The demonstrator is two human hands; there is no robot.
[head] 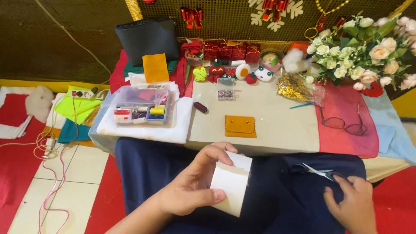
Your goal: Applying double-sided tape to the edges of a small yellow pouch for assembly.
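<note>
Between left-hand fingers (203,173), white felt (232,184)

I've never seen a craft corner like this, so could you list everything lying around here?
white sheet: one, white, bent in the left hand over the lap
scissors: one pair, silver blades, on the lap under the right hand
felt pouch: one, orange, middle of the low table
thread spool: one, dark red, on the table
plastic box: one, clear, holding sewing bits, left on the table
eyeglasses: one pair, thin frame, on red cloth at right
artificial roses: a bunch, cream and pink, far right
left hand: holds the white sheet
right hand: fingers on the scissors handles, grip unclear
</note>
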